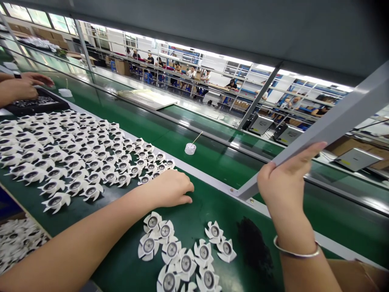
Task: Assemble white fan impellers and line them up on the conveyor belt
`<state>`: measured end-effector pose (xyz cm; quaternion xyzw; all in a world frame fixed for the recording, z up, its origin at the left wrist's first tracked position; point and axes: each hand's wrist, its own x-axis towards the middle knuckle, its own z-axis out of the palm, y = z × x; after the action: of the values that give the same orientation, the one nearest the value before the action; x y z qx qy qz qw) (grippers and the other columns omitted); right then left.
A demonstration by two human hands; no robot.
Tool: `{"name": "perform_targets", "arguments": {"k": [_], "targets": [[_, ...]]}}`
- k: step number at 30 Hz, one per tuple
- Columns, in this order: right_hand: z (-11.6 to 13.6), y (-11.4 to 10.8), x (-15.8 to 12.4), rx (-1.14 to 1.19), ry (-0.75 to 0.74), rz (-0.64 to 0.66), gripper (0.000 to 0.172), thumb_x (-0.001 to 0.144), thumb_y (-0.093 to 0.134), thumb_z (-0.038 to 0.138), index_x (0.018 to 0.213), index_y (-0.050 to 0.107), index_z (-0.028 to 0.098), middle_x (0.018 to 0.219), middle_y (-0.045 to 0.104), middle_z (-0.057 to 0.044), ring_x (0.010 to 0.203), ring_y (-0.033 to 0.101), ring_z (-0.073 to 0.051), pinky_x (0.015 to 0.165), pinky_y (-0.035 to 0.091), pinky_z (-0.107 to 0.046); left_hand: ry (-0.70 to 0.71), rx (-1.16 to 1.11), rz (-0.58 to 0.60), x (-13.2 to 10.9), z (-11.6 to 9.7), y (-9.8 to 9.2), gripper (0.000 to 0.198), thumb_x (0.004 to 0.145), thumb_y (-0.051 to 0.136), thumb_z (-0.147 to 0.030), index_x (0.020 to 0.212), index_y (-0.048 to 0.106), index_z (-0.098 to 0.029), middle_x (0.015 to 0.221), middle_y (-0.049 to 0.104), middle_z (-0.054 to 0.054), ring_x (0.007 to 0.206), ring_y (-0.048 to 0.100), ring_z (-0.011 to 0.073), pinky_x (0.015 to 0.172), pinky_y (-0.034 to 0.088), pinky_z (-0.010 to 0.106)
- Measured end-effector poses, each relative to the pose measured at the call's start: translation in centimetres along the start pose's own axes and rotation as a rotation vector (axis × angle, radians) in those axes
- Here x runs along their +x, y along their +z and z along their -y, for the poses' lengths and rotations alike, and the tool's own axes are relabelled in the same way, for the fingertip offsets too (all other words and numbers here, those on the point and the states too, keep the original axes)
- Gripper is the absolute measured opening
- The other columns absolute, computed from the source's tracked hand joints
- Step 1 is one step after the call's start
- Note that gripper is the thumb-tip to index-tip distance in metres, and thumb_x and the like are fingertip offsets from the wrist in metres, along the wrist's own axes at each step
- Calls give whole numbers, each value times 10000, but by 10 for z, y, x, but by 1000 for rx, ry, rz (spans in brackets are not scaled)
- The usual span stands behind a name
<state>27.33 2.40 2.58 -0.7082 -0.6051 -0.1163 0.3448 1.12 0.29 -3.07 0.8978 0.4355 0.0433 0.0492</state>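
Observation:
My left hand (172,188) hovers over the green work surface, just beyond a small group of white fan impellers (172,249). Its fingers bend loosely, a gap shows between thumb and forefinger, and nothing is seen in it. A large array of more white impellers (88,156), with dark round hubs, spreads beside and behind that wrist. My right hand (287,182), with a silver bangle on its wrist, grips the slanted grey metal post (328,121); some of its fingers are hidden behind it. Two impellers (226,248) lie apart from the near group, towards the right.
A small clear cup (190,149) with a thin stick stands on the green belt behind the rail. At far left, a co-worker's hands (22,89) are over a black tray (39,103) of small parts. A dark smear (255,245) marks the bench. A bin of parts (21,241) sits lower left.

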Motion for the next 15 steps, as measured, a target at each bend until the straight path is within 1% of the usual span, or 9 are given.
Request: {"name": "perform_targets", "arguments": {"k": [8,11,13,15], "targets": [[1,-1,0,-7,2,1,873,922,301,401,1534,-233,82,1317,394,-321,937,636,-470,756,517,-637,-8,3,-5,0,1,-1,201,876,640,-426,939,725,-255,832,691,11,753,638,193,591,339,300],[2,-2,0,-3,3,-6,876,921,310,395,1535,-221,64,1306,403,-337,923,633,-478,743,512,-647,2,9,-6,0,-1,-1,198,876,641,-415,931,724,-245,828,691,13,742,633,188,590,339,300],[2,-1,0,4,-24,-19,867,922,305,384,1536,-204,44,1299,404,-347,911,632,-473,744,505,-655,9,13,-15,1,-1,-1,199,873,644,-412,939,725,-243,829,691,14,741,631,184,591,340,298],[1,0,1,10,-40,-25,876,910,319,358,1534,-211,48,1294,403,-345,869,636,-450,705,509,-648,12,13,-16,1,-1,0,203,874,643,-416,950,726,-248,833,692,13,746,632,182,591,341,295]]}}
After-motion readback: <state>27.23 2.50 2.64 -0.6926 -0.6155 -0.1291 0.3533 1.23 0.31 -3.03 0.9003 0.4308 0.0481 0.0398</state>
